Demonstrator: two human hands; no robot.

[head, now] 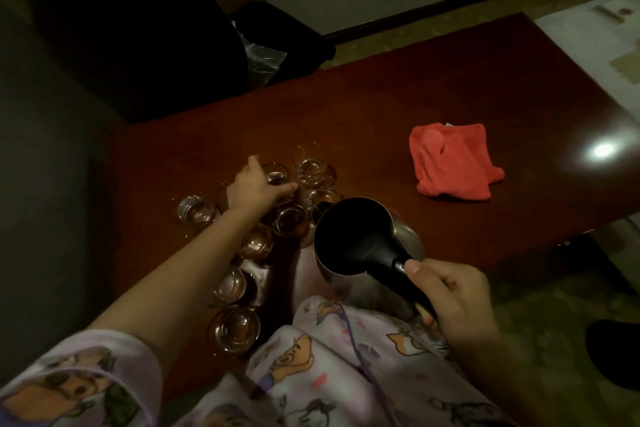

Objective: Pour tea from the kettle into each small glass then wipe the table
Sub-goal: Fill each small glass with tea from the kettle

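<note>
Fingers (446, 282) of the right hand (457, 302) are clenched round the black handle (401, 265) of the kettle (363, 246), thumb lying along the top of it. The kettle hangs above the near edge of the worktop (415, 97), its dark lid facing up, its steel body showing at the rim and underneath, its front end close over the nearest glasses.

The left hand (256, 185) reaches out across the cluster, fingers spread and curled down over one glass (277, 175) at the far side; they seem to grip its rim, though the dim light makes the contact hard to judge.

Small clear glasses crowd the left part of the worktop. Two stand just beyond the left hand (313, 168), one sits apart to the left (197, 211), one near the kettle holds amber liquid (291, 218), and three more run back in a line under the forearm toward the person (256, 241) (230, 284) (235, 328).

A red cloth (453, 163) lies crumpled on the worktop, well apart to the right of the glasses. Beyond it a lamp's glare (602, 151) shines on the polished wood. Patterned pyjama fabric (329, 374) covers the person's lap and left sleeve.
</note>
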